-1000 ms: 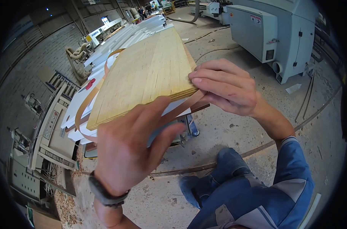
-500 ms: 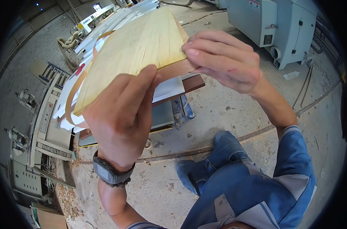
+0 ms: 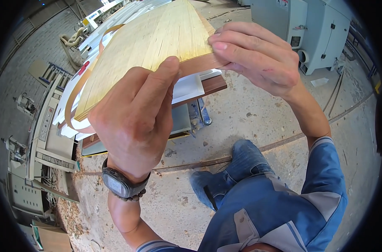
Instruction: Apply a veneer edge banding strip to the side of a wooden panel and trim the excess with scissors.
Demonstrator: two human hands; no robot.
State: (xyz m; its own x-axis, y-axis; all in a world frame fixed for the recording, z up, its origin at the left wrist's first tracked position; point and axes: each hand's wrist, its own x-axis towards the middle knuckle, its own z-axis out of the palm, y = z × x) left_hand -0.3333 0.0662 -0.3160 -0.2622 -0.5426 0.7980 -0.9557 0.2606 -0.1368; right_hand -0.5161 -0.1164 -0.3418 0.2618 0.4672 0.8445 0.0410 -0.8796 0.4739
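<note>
In a workshop with a grey block wall (image 3: 44,40) and a concrete floor (image 3: 249,117), a beige machine (image 3: 46,138) stands at the far left, with wood shavings (image 3: 71,216) scattered near it. A red object (image 3: 83,68) lies on white panels just beyond a brown strip (image 3: 197,64), which loops loosely past the left side of a pale wooden board (image 3: 153,40). The left hand (image 3: 130,122), with a dark watch (image 3: 116,185) on its wrist, is at the board's near edge, its fingers bent and closed on the strip there; their undersides are hidden. The board lies tilted in view on top of the stack, above a white panel (image 3: 187,90) and a dark brown plank (image 3: 214,85). Between the hands the strip runs along the board's near edge. The right hand (image 3: 262,54) is at the near right corner, fingertips on the board's top and the fingers gripping the strip's end against it; the thumb is not clear. Farther right stands a grey-blue cabinet (image 3: 327,40), well apart from the board.
</note>
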